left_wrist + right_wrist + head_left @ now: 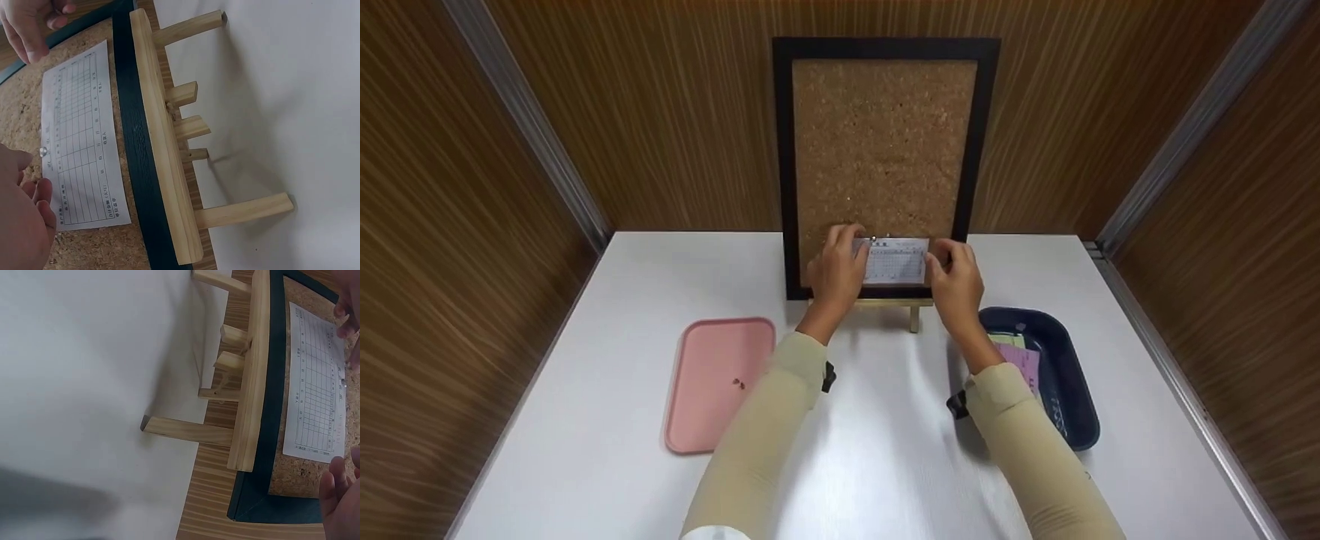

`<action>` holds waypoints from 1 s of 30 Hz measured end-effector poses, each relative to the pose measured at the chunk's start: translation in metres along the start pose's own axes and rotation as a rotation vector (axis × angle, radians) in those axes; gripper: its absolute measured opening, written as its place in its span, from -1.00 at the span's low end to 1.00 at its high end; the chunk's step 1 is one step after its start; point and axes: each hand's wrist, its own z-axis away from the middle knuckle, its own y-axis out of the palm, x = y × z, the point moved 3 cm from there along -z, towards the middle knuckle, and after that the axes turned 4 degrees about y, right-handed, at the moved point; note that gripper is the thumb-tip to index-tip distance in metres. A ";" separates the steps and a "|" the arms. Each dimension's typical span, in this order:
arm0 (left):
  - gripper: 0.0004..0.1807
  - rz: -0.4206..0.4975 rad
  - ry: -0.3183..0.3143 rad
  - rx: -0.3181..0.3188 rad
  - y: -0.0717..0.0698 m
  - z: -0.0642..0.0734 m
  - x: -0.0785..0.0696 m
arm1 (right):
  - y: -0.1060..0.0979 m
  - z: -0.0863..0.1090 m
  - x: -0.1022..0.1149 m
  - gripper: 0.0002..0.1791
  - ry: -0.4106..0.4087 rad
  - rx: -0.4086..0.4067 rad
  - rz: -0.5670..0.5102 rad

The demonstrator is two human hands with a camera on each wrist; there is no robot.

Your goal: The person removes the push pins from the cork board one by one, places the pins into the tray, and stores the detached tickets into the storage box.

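A white printed form (896, 262) with a ruled grid lies against the lower part of a black-framed cork board (885, 142). A silver thumbtack (43, 151) sits at the middle of the form's top edge. My left hand (838, 266) is at the form's upper left, its loosely bent fingertips right at the paper's edge beside the thumbtack. At the upper right corner hovers my right hand (956, 281); its fingers (337, 475) are loosely bent with nothing between them. In the left wrist view, the right hand (36, 25) appears just off the corner.
A wooden easel (163, 135) props up the board. Left on the white table (877, 450) is a pink tray (705, 397) with a few small dark bits. On the right, partly behind my right arm, a navy tray (1072, 375) holds pink paper (1020, 364) and green paper (1009, 340).
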 end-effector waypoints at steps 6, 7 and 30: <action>-0.70 -0.018 0.003 -0.021 0.002 -0.003 -0.002 | 0.003 -0.006 -0.002 -0.73 -0.007 0.018 0.001; -0.69 -0.018 0.000 -0.021 0.003 -0.003 -0.003 | 0.004 -0.007 -0.003 -0.73 -0.008 0.020 -0.004; -0.74 -0.029 0.009 0.002 0.012 0.001 -0.002 | 0.018 -0.012 0.004 -0.75 -0.020 0.030 -0.047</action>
